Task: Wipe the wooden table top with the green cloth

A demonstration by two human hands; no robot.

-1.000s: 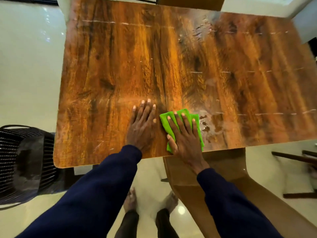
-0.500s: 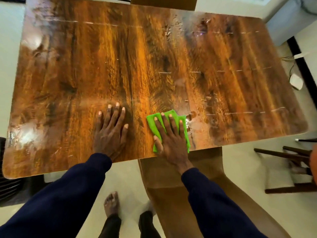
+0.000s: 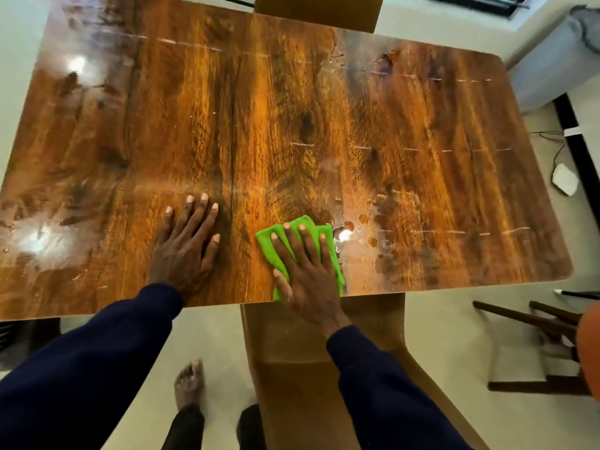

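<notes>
The glossy wooden table top (image 3: 292, 125) fills most of the view, with wet smears and streaks on its right half. A folded green cloth (image 3: 271, 246) lies near the table's front edge, right of centre. My right hand (image 3: 308, 271) presses flat on it with fingers spread and straight. My left hand (image 3: 185, 248) rests flat on the bare wood a little to the left of the cloth, fingers straight. Both sleeves are dark blue.
A brown chair (image 3: 308, 368) stands under the front edge below my right hand, and another chair back (image 3: 318, 8) shows at the far edge. Dark wooden furniture legs (image 3: 535, 323) stand at the right. A white adapter with a cable (image 3: 565, 183) lies on the pale floor.
The view has shifted right, so the table and both hands sit further left in frame. The cloth under my right hand stays near the front edge, just left of the wet patch.
</notes>
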